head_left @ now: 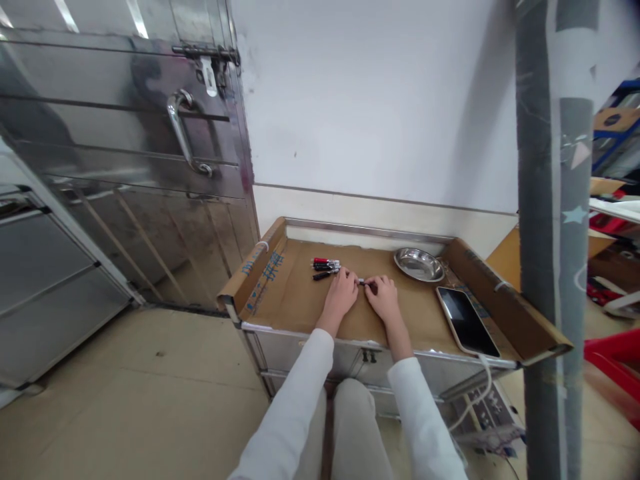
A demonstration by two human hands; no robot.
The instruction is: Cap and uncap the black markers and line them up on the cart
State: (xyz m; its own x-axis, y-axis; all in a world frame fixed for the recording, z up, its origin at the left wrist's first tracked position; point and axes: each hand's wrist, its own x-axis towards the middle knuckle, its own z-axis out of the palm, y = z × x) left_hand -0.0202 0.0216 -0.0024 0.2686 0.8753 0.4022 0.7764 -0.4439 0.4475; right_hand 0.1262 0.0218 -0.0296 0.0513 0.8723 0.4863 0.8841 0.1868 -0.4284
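My left hand (341, 291) and my right hand (383, 296) rest side by side on the cardboard-lined top of a low metal cart (300, 300). Both are closed in a pinch on the two ends of one small pen-like item (361, 282) held between them. Just beyond my left hand lies a small pile of red and black pens (325, 267). A round steel dish (419, 264) stands to the right of the pens, empty as far as I can see.
A phone (467, 320) lies face up at the cart's right side, with a white cable hanging below. A steel door (125, 147) stands at the left, a grey pole (553, 233) close at the right, and cluttered shelves beyond it.
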